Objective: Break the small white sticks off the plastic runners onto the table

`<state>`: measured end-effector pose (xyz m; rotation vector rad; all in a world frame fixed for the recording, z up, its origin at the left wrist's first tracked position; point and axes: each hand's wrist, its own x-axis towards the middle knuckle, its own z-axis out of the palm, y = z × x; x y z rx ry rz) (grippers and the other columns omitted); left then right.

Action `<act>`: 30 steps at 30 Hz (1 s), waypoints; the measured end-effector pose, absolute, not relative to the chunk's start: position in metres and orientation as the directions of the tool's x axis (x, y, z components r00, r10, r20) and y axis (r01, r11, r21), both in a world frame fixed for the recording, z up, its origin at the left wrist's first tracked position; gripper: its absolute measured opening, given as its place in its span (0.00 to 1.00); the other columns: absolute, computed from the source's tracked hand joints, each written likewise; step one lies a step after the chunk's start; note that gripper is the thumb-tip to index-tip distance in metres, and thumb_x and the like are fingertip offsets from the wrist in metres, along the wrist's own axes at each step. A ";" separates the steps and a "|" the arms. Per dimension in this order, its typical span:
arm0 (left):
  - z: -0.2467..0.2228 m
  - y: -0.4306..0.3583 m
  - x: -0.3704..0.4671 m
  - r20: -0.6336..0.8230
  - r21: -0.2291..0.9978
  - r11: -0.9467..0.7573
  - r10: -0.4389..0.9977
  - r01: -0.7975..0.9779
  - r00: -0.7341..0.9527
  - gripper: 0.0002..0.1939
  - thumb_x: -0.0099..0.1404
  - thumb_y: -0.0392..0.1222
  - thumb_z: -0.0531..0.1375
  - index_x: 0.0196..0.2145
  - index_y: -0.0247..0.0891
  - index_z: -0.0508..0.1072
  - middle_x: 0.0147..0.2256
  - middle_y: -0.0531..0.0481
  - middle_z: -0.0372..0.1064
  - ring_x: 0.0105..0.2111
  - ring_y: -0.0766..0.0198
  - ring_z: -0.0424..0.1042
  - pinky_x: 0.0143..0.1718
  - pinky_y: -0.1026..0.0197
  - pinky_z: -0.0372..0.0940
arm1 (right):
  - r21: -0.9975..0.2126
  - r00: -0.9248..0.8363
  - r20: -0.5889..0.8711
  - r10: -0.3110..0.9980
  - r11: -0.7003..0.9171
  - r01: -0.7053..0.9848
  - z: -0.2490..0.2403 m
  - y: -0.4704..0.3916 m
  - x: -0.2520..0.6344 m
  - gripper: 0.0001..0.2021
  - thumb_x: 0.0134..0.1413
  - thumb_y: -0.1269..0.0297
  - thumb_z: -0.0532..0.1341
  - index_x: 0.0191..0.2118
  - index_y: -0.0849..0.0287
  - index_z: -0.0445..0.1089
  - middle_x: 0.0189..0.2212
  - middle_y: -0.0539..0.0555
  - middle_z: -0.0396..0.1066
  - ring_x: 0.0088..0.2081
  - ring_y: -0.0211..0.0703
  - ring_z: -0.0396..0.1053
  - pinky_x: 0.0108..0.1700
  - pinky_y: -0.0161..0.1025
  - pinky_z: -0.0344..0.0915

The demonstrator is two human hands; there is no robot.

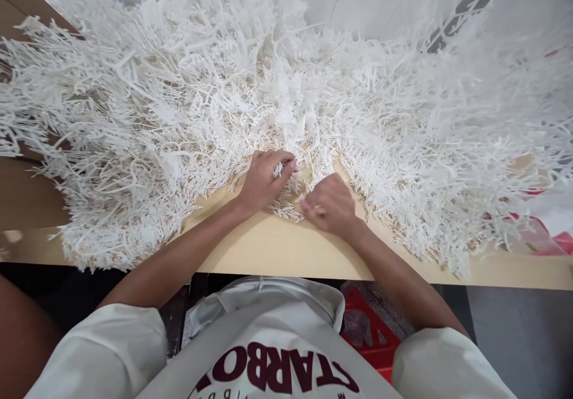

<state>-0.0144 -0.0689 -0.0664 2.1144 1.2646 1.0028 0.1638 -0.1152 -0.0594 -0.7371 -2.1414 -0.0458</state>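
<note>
Pinching white strands [286,112] at frame centre, left hand [264,178] likely steadies them; right hand [332,203], just right of centre, curls, blurred; grip unclear.

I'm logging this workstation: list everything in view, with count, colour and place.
Table: one, pale wood, centre
Strands: countless, white, across table
Boxes: count unclear, brown, left edge
Plastic: count unclear, pinkish-red, right edge
Frame: one, red, below table edge
Bar: one, dark, top right
Floor: one, grey, lower right
Bare limb: one, owner unclear, lower left
Shirt: one, pale, bottom
Left hand: one, curled around strands
Right hand: one, right of centre
</note>
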 end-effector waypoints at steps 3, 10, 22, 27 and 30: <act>-0.066 -0.072 -0.013 0.327 0.714 -0.473 0.877 0.517 0.351 0.11 0.71 0.47 0.49 0.38 0.41 0.68 0.36 0.57 0.76 0.37 0.69 0.72 0.45 0.60 0.56 | -0.506 -0.107 0.682 0.724 0.573 0.645 -0.061 -0.105 0.175 0.07 0.59 0.67 0.57 0.30 0.54 0.59 0.33 0.52 0.69 0.36 0.39 0.68 0.37 0.41 0.66; -0.074 -0.072 -0.014 0.433 0.565 -0.629 0.777 0.534 0.456 0.12 0.72 0.44 0.47 0.40 0.39 0.69 0.35 0.53 0.76 0.35 0.68 0.71 0.43 0.59 0.57 | -0.559 -0.211 0.493 0.844 0.493 0.666 -0.060 -0.097 0.180 0.15 0.58 0.58 0.60 0.50 0.52 0.63 0.46 0.55 0.70 0.44 0.42 0.70 0.45 0.43 0.68; -0.080 -0.080 -0.010 0.530 0.216 -0.732 0.644 0.646 0.552 0.10 0.70 0.36 0.47 0.40 0.40 0.67 0.30 0.53 0.75 0.30 0.67 0.70 0.40 0.58 0.57 | -0.445 -0.422 0.475 0.772 0.624 0.642 -0.065 -0.100 0.171 0.10 0.62 0.67 0.53 0.28 0.55 0.58 0.23 0.48 0.61 0.28 0.35 0.59 0.31 0.36 0.59; -0.077 -0.081 -0.009 0.520 0.283 -0.739 0.654 0.612 0.550 0.08 0.70 0.36 0.47 0.39 0.39 0.65 0.30 0.54 0.75 0.29 0.69 0.70 0.40 0.60 0.56 | -0.537 -0.462 0.473 0.750 0.661 0.525 -0.061 -0.103 0.171 0.08 0.60 0.70 0.55 0.30 0.56 0.59 0.24 0.47 0.62 0.27 0.33 0.59 0.31 0.34 0.59; -0.076 -0.082 -0.011 0.529 0.323 -0.748 0.651 0.580 0.544 0.08 0.71 0.38 0.47 0.40 0.40 0.65 0.27 0.55 0.72 0.27 0.69 0.68 0.39 0.60 0.56 | -0.578 -0.470 0.464 0.751 0.659 0.481 -0.059 -0.103 0.173 0.06 0.60 0.70 0.56 0.31 0.56 0.60 0.25 0.47 0.62 0.27 0.32 0.60 0.30 0.33 0.59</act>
